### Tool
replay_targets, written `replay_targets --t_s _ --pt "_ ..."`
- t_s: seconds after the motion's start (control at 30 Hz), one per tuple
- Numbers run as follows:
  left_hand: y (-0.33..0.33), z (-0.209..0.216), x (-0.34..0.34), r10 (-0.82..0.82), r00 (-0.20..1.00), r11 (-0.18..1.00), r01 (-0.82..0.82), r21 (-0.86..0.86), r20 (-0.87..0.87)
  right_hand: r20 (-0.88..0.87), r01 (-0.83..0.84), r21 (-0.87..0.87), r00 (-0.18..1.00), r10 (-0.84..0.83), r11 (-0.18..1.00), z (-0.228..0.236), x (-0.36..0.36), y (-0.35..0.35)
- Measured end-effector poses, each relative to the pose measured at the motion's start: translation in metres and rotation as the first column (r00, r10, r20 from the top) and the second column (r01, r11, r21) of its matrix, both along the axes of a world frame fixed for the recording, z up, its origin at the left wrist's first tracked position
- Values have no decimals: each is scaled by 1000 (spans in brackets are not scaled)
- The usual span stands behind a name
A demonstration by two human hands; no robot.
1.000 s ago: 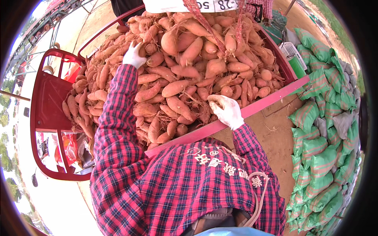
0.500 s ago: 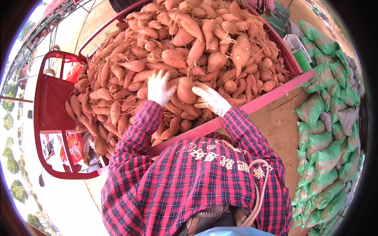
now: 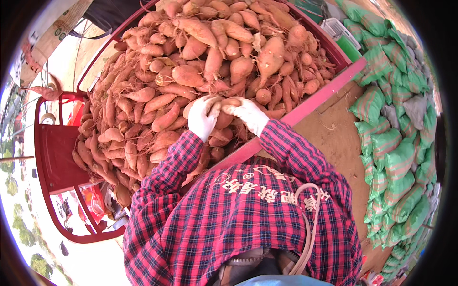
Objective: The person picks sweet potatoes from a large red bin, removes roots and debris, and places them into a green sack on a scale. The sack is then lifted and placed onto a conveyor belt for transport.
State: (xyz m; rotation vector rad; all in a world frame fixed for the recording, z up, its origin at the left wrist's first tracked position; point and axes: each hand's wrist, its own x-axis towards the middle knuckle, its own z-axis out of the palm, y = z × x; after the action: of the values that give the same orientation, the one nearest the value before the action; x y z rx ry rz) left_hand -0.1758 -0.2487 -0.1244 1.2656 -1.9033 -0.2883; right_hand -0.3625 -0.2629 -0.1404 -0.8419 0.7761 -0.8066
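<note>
Both my hands wear white gloves and meet over the near edge of a large heap of sweet potatoes (image 3: 186, 76). My left hand (image 3: 204, 117) has its fingers curled in, its fingertips at the rounded sweet potato (image 3: 223, 120) between the hands. From the other side my right hand (image 3: 247, 115) closes on that sweet potato, fingers over its top. The gloves cover part of it, so its full shape is hidden. Other sweet potatoes, many with thin roots, lie right around both hands.
The heap fills a red metal cart bed with a low side rail (image 3: 305, 107) close to me. A red frame panel (image 3: 62, 155) stands at the left. Stacked green sacks (image 3: 398, 152) line the right. A green and white crate (image 3: 344, 38) sits beyond the cart's far right corner.
My left hand, blurred and raised before, has come in against my right hand at the sweet potato. The view has shifted, and a pale printed sheet or box now shows at upper left.
</note>
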Motion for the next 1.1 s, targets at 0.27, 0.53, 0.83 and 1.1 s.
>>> replay_targets --t_s 0.27,0.53,0.83,1.1 --pt "-91 56 81 73 581 995 14 -99 811 566 128 459 720 -401 879 57 -48 14" --pt "-73 88 62 66 862 974 -165 154 503 698 6 510 581 -418 860 61 -42 18" --pt "32 63 -6 -94 996 982 93 162 -1 613 39 30 789 -49 999 34 -37 40" --pt "-92 35 105 568 425 723 -667 -180 705 727 144 106 664 -176 984 28 -53 52"
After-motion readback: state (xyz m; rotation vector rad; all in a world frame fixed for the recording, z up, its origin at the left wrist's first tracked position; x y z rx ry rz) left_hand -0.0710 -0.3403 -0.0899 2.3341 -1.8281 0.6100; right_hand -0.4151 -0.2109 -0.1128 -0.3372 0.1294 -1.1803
